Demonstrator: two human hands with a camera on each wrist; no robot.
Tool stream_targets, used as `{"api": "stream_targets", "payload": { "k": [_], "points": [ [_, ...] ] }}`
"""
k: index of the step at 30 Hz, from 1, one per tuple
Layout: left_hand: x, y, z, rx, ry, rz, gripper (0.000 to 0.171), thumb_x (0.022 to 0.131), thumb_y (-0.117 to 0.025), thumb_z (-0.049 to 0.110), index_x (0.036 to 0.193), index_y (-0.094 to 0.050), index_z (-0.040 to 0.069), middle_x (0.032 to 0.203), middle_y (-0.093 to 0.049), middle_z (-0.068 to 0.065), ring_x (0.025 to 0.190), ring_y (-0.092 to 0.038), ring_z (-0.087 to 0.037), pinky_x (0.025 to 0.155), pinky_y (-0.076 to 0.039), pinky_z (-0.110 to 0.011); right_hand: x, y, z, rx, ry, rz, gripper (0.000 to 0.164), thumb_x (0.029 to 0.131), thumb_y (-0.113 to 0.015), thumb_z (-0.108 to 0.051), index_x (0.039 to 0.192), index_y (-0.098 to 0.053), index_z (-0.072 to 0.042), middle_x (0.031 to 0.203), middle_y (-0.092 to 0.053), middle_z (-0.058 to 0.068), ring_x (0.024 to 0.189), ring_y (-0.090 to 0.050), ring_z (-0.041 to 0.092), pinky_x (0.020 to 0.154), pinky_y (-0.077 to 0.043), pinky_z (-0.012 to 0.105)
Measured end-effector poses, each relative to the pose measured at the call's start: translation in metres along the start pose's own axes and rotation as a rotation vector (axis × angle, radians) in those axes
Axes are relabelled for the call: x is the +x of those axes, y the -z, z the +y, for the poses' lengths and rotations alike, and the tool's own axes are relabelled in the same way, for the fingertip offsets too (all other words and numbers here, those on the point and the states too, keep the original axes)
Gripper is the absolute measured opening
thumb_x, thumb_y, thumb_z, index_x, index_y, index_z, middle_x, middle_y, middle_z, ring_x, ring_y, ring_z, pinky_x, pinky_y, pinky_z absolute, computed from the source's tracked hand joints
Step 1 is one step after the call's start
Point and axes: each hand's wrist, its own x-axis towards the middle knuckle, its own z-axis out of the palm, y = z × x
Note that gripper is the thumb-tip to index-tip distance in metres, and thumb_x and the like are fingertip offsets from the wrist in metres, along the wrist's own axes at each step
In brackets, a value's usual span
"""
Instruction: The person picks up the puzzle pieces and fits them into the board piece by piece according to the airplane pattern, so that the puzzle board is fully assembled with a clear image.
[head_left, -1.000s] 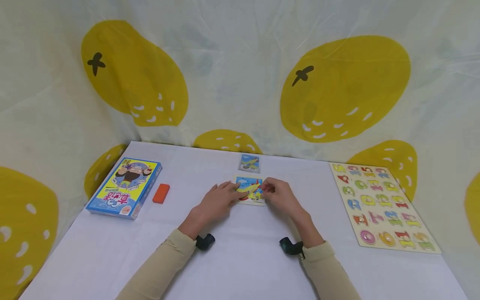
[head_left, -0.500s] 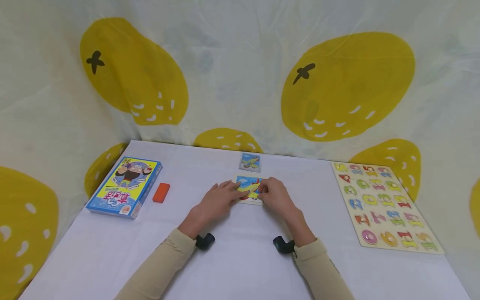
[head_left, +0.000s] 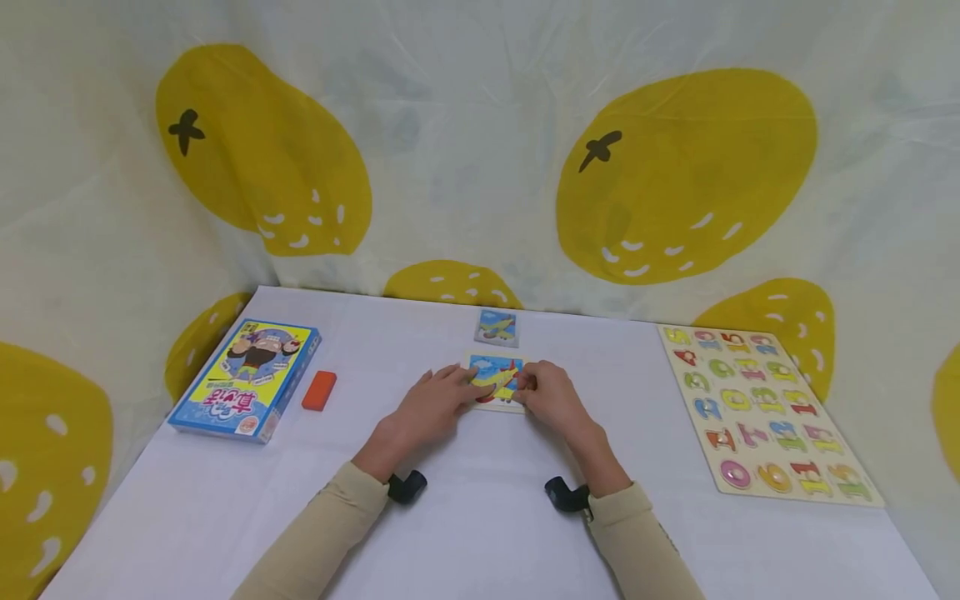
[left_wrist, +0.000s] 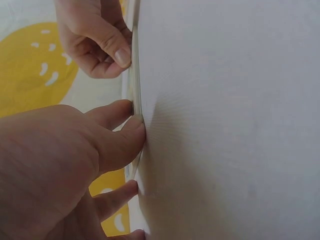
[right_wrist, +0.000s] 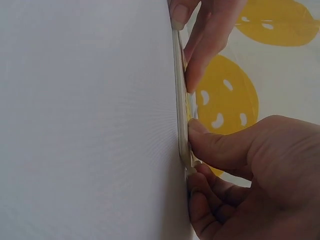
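A small flat jigsaw puzzle (head_left: pixel 498 406) with a yellow airplane on a blue sky lies on the white table between both hands. My left hand (head_left: pixel 431 410) rests at its left side, fingers fairly straight, with the thumb touching the front part. Seen from the left wrist, the left thumb (left_wrist: pixel 127 142) is right at the board's thin edge (left_wrist: pixel 136 75). My right hand (head_left: pixel 557 398) has curled fingers and grips the right edge, covering that part of the picture. In the right wrist view its thumb (right_wrist: pixel 220 145) lies by the board's near corner, fingertips tucked beside it.
Behind the puzzle lies a small square airplane picture card (head_left: pixel 497 328). To the left are an orange block (head_left: pixel 319 391) and a blue and yellow box (head_left: pixel 246 379). A wooden number board (head_left: pixel 765 417) lies at the right. A lemon-print cloth (head_left: pixel 465 167) hangs behind the table.
My right hand has shifted slightly left along the puzzle's right side, its fingers still curled there. The left hand stays in place, and the head view has tilted a little.
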Motion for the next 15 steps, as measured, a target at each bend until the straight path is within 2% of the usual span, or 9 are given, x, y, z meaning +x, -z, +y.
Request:
{"api": "stream_targets", "payload": {
  "k": [9, 15],
  "points": [
    [-0.001, -0.001, -0.003, -0.018, -0.035, 0.019, 0.042, 0.101, -0.056, 0.017, 0.141, -0.057, 0.031, 0.152, -0.048, -0.008, 0.144, -0.04, -0.033, 0.112, -0.035, -0.065, -0.006, -0.002, 0.003, 0.015, -0.002, 0.024, 0.013, 0.083, -0.079, -0.014, 0.084, -0.067, -0.007, 0.078, -0.056, 0.005, 0.074, -0.05, 0.018, 0.064, -0.04, 0.028],
    [-0.005, -0.004, -0.007, -0.041, -0.036, 0.013, 0.044, 0.1, -0.059, 0.016, 0.142, -0.056, 0.029, 0.152, -0.048, -0.006, 0.145, -0.04, -0.031, 0.113, -0.033, -0.065, -0.014, 0.002, 0.011, 0.079, 0.014, 0.062, 0.01, 0.091, -0.071, -0.019, 0.095, -0.071, -0.01, 0.09, -0.065, 0.005, 0.084, -0.056, 0.02, 0.075, -0.047, 0.031]
  ]
}}
